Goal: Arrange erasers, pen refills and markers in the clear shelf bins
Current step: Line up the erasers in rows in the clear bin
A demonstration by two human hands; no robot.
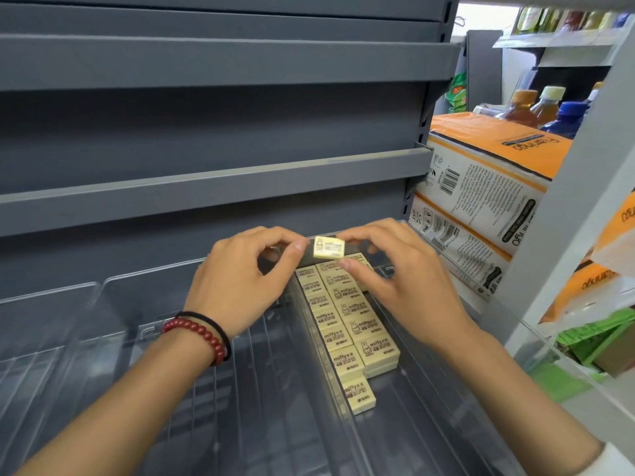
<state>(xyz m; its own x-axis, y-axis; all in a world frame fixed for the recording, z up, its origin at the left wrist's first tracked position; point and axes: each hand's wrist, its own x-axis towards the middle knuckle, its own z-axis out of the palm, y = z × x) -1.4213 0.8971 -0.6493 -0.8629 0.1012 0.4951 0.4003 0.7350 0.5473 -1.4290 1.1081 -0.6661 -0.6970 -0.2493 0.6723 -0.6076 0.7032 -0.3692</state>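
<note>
A cream eraser [329, 247] with a rabbit print is held in the air over the far end of a clear bin [429, 389]. My left hand [240, 280] pinches its left end and my right hand [395, 280] pinches its right end. Below them, several matching erasers [347, 324] lie in two stacked rows along the bin's left side. No pen refills or markers are visible.
More clear bins [120, 338] stand to the left on the grey shelf. Grey metal shelves [206, 187] rise behind. Orange and white packs [481, 187] sit to the right, with bottles [546, 104] and green boxes [598, 341] beyond.
</note>
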